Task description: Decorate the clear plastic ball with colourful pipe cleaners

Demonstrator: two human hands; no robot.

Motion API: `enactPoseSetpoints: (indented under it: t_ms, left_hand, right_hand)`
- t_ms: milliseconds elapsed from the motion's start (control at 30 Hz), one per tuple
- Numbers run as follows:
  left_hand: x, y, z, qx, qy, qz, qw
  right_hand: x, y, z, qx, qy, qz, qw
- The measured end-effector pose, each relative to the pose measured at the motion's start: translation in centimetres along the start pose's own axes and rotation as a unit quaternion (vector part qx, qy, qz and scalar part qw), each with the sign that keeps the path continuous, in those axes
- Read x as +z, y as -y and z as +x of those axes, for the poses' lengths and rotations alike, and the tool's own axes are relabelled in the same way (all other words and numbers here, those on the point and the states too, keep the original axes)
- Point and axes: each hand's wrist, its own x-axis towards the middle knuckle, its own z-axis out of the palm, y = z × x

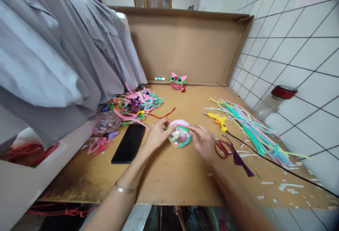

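Note:
Between my two hands is a small round craft piece, with a clear middle, a teal rim below and pink and green strips across its top. My left hand pinches it at the left edge, thumb on the near face. At the right edge, the fingers of my right hand are closed on the end of the green and pink strips. Red-handled scissors lie just right of my right hand, partly hidden by it. A black phone rests left of my left forearm.
A yellow glue gun with a black cord lies near a bundle of pastel craft strips. Tangled coloured pieces pile up at left. A finished-looking animal face stands by the cardboard wall. A purple tassel lies right.

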Motion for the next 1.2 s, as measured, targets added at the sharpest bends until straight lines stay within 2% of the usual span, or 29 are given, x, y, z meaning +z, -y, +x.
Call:
enactPoseSetpoints:
  t_ms: [167, 400, 567, 933, 1200]
  left_hand:
    - [-0.1, 0.1, 0.2, -0.022, 0.007, -0.016, 1.0]
    - [0.2, 1.2, 0.5, -0.038, 0.006, -0.009, 0.999]
    - [0.2, 1.1, 0.6, -0.053, 0.015, 0.004, 0.998]
    - [0.3, 1.6, 0.8, -0.052, 0.017, -0.001, 0.999]
    - [0.1, 0.6, 0.4, -0.044, 0.007, -0.006, 0.999]
  right_hand:
    - [0.4, -0.4, -0.2, 0.049, -0.021, 0.057, 0.997]
    - [0.2, -0.5, 0.1, 0.075, -0.001, 0.081, 0.994]
    - [0.0, -0.8, 0.3, 0.108, 0.0, 0.123, 0.986]
    - [-0.7, 0.1, 0.5, 0.037, 0.034, 0.085, 0.995]
    - [-0.5, -0.6, 0.5, 0.018, 0.038, 0.091, 0.995]
